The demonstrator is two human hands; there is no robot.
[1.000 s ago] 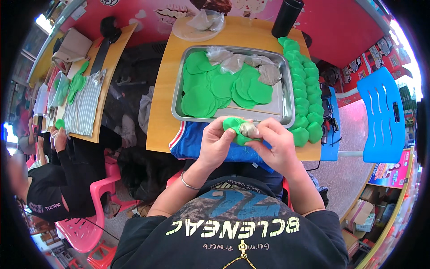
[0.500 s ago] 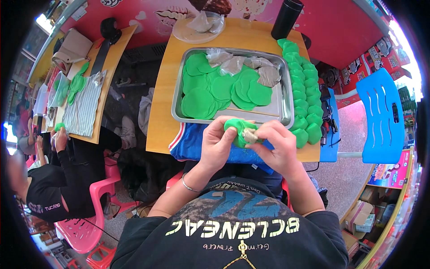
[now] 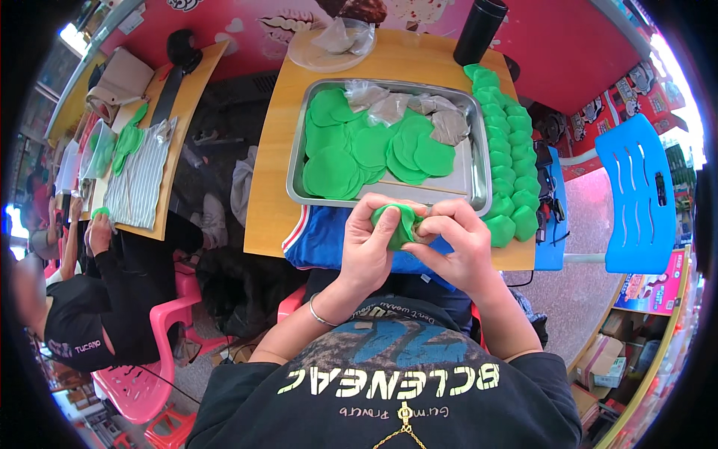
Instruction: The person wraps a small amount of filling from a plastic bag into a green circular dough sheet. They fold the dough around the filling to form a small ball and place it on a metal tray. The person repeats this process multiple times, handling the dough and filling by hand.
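A thin round green sheet (image 3: 404, 217), folded into a pouch, is held up between my hands in front of the metal tray. My left hand (image 3: 369, 243) wraps it from the left, with the thumb laid across its front. From the right, the fingers of my right hand (image 3: 458, 241) pinch its edge. What lies inside the fold is hidden. Just beyond my hands, the tray (image 3: 482, 176) holds several stacks of flat green rounds (image 3: 329, 170), clear bags with a brownish filling (image 3: 449, 127) and a thin wooden stick (image 3: 422, 187).
Rows of folded green pieces (image 3: 502, 161) line the table's right side. A black cylinder (image 3: 479, 31) and a plastic lid with a bag (image 3: 299, 54) stand at the back. Blue cloth (image 3: 329, 236) hangs over the front edge. A blue chair (image 3: 636, 194) is at right; a co-worker (image 3: 97, 299) sits left.
The green sheet has been folded over, and the beige lump that showed in it is now covered. My right fingers have moved onto its edge. The co-worker's hand has shifted slightly.
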